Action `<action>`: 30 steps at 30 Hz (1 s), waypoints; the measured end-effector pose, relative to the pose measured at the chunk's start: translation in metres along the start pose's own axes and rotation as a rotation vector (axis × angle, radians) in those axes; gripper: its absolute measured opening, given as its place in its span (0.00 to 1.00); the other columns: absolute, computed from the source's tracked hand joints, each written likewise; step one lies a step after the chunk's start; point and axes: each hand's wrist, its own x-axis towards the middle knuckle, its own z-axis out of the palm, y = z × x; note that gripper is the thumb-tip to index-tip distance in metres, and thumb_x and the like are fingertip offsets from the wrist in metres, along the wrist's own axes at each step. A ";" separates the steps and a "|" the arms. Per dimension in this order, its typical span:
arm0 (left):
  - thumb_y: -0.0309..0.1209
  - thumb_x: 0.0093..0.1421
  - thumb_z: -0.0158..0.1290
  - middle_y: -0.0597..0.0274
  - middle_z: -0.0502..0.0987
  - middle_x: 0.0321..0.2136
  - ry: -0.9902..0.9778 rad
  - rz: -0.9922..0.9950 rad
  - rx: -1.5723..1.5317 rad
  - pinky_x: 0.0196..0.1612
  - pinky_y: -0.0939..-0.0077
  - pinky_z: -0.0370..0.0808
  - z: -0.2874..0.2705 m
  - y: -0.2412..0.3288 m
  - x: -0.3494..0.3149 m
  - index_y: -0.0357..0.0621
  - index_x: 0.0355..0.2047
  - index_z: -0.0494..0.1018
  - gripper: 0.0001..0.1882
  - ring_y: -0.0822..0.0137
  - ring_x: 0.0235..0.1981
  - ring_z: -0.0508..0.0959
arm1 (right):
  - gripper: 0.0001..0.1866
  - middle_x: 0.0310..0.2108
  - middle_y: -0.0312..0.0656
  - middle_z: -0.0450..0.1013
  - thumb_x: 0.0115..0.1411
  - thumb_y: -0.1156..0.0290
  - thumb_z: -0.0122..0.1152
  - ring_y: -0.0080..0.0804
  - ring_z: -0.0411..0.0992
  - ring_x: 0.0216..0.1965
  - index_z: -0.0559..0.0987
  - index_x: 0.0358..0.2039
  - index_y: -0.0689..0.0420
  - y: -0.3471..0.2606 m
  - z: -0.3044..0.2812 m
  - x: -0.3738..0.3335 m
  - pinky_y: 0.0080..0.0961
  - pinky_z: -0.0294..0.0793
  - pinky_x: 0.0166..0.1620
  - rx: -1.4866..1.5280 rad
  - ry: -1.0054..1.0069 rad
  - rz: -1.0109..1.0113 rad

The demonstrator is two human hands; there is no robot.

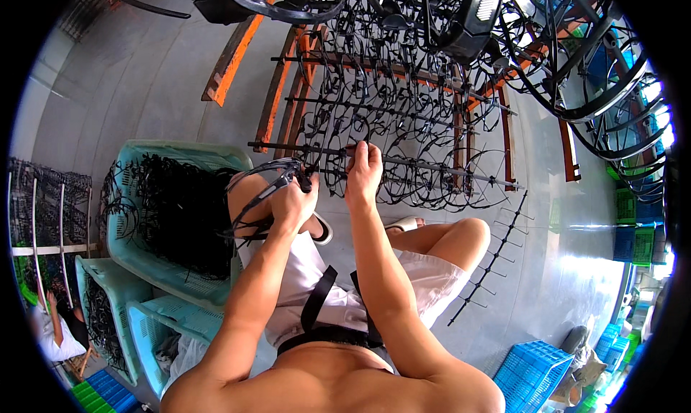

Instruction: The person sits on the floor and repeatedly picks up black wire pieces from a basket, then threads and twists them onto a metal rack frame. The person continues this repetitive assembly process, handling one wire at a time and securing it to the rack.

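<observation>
My left hand (295,203) is closed round a bunch of thin, glossy black curved plastic pieces (260,190), which fan out to the left over my knee. Just right of it, my right hand (365,174) pinches with its fingertips at a dark hanging rod (417,161). What sits between those fingertips is too small and dark to make out. Several such rods run across the rack in rows, with many black looped pieces (389,111) hanging from their hooks.
Orange rack bars (270,103) stand ahead. A pale green crate (119,219) heaped with black pieces is at my left, with more crates (137,287) below it. A hooked rod (497,258) lies on the floor at right, and a blue crate (533,373) stands lower right. Large black frames hang close overhead.
</observation>
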 end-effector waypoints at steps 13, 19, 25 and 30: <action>0.36 0.53 0.56 0.48 0.76 0.23 0.187 0.259 0.011 0.29 0.62 0.75 -0.004 0.011 -0.002 0.37 0.29 0.73 0.13 0.48 0.25 0.77 | 0.09 0.27 0.35 0.72 0.64 0.66 0.51 0.13 0.58 0.17 0.70 0.32 0.59 0.005 0.002 0.020 0.12 0.58 0.18 -0.010 -0.030 0.006; 0.36 0.53 0.56 0.48 0.76 0.23 0.237 0.231 0.005 0.29 0.61 0.75 -0.004 0.016 -0.003 0.37 0.29 0.73 0.13 0.48 0.25 0.77 | 0.09 0.28 0.34 0.72 0.65 0.66 0.50 0.13 0.58 0.18 0.71 0.35 0.59 -0.002 0.002 0.013 0.12 0.57 0.19 0.032 -0.054 0.006; 0.47 0.57 0.51 0.47 0.78 0.25 0.190 0.185 -0.084 0.32 0.59 0.74 0.001 0.012 0.001 0.38 0.32 0.75 0.21 0.47 0.29 0.78 | 0.13 0.33 0.35 0.74 0.65 0.70 0.49 0.16 0.65 0.30 0.71 0.46 0.62 -0.001 -0.022 -0.018 0.13 0.65 0.37 0.055 -0.075 -0.005; 0.48 0.58 0.49 0.46 0.78 0.27 0.167 0.149 0.005 0.35 0.59 0.74 -0.001 0.015 -0.002 0.38 0.33 0.75 0.22 0.46 0.31 0.78 | 0.22 0.40 0.34 0.70 0.59 0.79 0.55 0.18 0.66 0.38 0.66 0.54 0.63 0.014 -0.037 -0.039 0.14 0.65 0.43 0.111 -0.245 -0.111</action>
